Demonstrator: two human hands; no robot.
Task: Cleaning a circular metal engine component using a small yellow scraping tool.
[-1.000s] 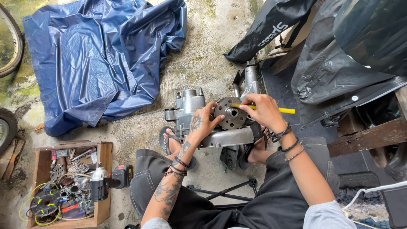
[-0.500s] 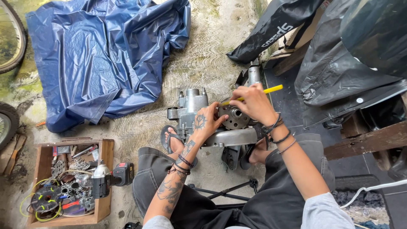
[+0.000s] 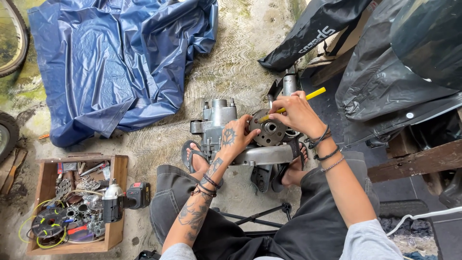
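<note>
A grey metal engine (image 3: pixel 219 123) lies on the concrete floor between my sandalled feet. On its side sits a round dark rotor disc (image 3: pixel 268 128). My left hand (image 3: pixel 234 137) rests on the engine case with its fingers against the disc's left edge. My right hand (image 3: pixel 297 113) is closed around a yellow-handled tool (image 3: pixel 313 94) whose tip points at the disc's upper left. Bracelets circle both wrists.
A crumpled blue tarp (image 3: pixel 115 62) covers the floor at upper left. A wooden box (image 3: pixel 113 192) of tools and wire stands at lower left, with a cordless power tool (image 3: pixel 126 199) on its edge. Black plastic-covered bulk (image 3: pixel 399 72) and a wooden beam (image 3: pixel 414 166) fill the right. Tyres (image 3: pixel 7 135) sit at far left.
My right hand has swung the yellow tool from nearly level to tilted up at the right, with its tip kept at the disc. My left hand stays on the engine.
</note>
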